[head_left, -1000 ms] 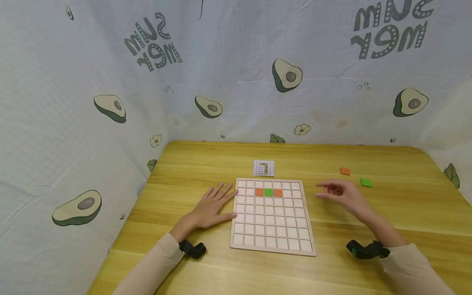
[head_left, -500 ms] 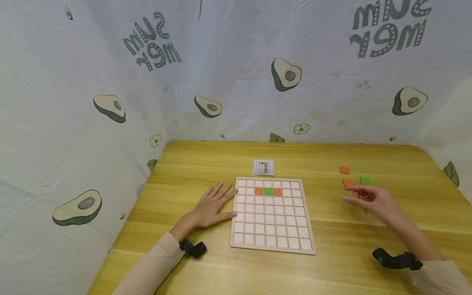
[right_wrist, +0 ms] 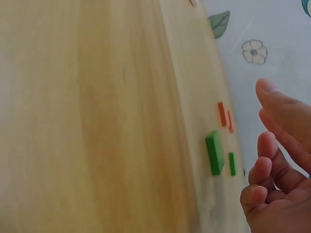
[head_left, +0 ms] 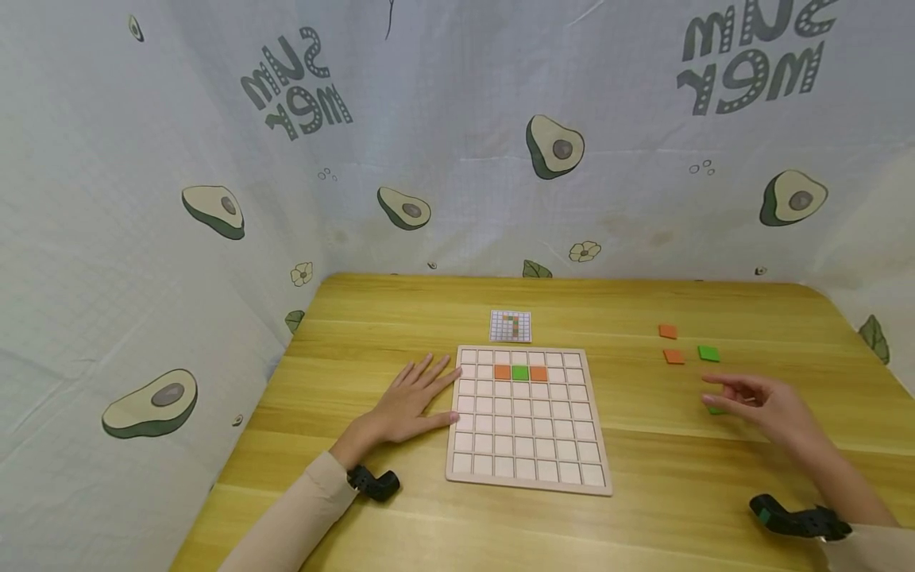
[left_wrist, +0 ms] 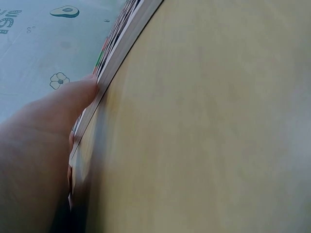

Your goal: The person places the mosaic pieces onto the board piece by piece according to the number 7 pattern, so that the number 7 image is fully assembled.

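My left hand (head_left: 415,401) lies flat with spread fingers, its fingertips on the left edge of a pale wooden grid board (head_left: 525,486). In the left wrist view the thumb (left_wrist: 80,97) touches the board's side. One row of the board holds two orange tiles, such as the left one (head_left: 503,372), with a green tile (head_left: 520,372) between them. Over the table at the right, my right hand (head_left: 768,405) has loosely bent fingers with nothing between them. It hovers over a green tile (right_wrist: 214,153), which it partly hides in the head view.
Beyond the right hand lie another green tile (head_left: 708,353) and two loose orange tiles, one nearer (head_left: 673,357) and one farther (head_left: 668,331). A small printed pattern card (head_left: 511,326) sits behind the board. A patterned cloth (head_left: 457,159) hangs along the table's back edge.
My right hand has moved rightward, away from the board, to above the nearer green tile. An orange tile it covered earlier now shows. The left hand has stayed in place.
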A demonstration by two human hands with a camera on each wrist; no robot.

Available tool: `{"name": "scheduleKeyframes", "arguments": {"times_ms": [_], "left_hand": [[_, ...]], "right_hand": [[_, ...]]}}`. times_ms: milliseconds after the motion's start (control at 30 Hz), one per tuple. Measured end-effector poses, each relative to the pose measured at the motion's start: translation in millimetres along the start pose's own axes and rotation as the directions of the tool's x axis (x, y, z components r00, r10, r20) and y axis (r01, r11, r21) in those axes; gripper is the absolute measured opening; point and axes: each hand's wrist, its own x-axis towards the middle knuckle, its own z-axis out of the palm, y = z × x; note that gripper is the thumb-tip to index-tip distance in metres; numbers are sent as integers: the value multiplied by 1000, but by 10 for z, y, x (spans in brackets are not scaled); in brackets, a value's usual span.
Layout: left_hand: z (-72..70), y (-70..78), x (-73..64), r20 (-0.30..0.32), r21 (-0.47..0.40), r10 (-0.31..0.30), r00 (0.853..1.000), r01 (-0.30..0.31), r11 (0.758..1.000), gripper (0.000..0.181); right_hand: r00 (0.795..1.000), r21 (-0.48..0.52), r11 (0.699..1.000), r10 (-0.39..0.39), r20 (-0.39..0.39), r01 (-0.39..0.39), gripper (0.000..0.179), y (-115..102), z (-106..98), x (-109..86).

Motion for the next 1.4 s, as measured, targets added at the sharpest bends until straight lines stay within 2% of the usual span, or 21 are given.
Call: {"name": "scheduleKeyframes", "arguments": {"times_ms": [267, 500, 900, 1167, 1400], "left_hand": [[-11, 6, 4, 33, 22, -24, 999, 23, 999, 76], [2, -14, 16, 39, 25, -26, 999, 25, 999, 76], [10, -21, 13, 34, 23, -24, 999, 23, 999, 76], [10, -18, 7, 30, 28, -27, 999, 26, 999, 76], [24, -20, 10, 27, 23, -30, 999, 29, 999, 76]], "right_hand": [[1000, -39, 999, 15, -6, -15, 34, 175, -28, -47], [996, 39, 997, 68, 61, -71, 32, 259, -42, -83], [995, 62, 996, 52, 91, -58, 33, 307, -44, -60], [995, -6, 999, 42, 88, -41, 40, 282, -36, -59], [996, -13, 1000, 27, 83, -26, 39, 263, -34, -67]]}}
